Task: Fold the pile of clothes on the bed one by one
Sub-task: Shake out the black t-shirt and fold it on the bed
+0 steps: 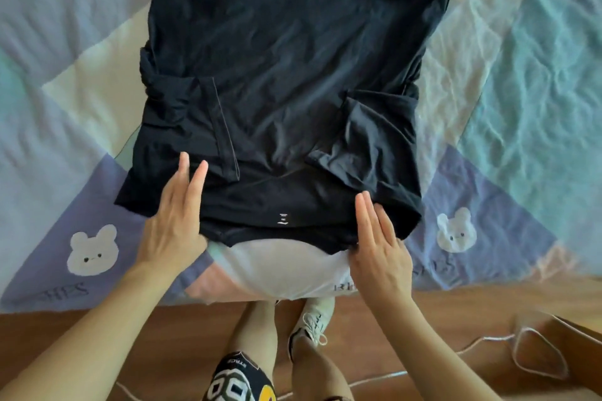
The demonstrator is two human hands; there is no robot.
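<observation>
- Shirt was black, spread flat on the bed cover, collar end nearest me, hem running off the top of view.
- Both sleeves were already turned in over the body: one sleeve on my left side, the other sleeve on my right, the right one more rumpled.
- Left hand lay flat on the shoulder area, fingers straight and nearly together, pressing, not gripping.
- Right hand lay flat at the collar edge, fingers straight and together; thumb hidden, so I couldn't tell if it hooked under the cloth.
- White garment sat under the shirt's near edge, hanging off the bed side. Could be the next item, couldn't confirm.
- Step, my read: sleeves done, smoothing before the lengthwise fold.
- Next move would need a pinch on both collar corners, then carry that end over toward the hem, keeping the sleeves from sliding out.
- Writing: small white print inside the collar, too small to read.
- Cover had bear faces and partial letters, "HES" near left, "BE" near right, the rest blocked.
- Shorts showed "STRCE", upside down from my view.
</observation>
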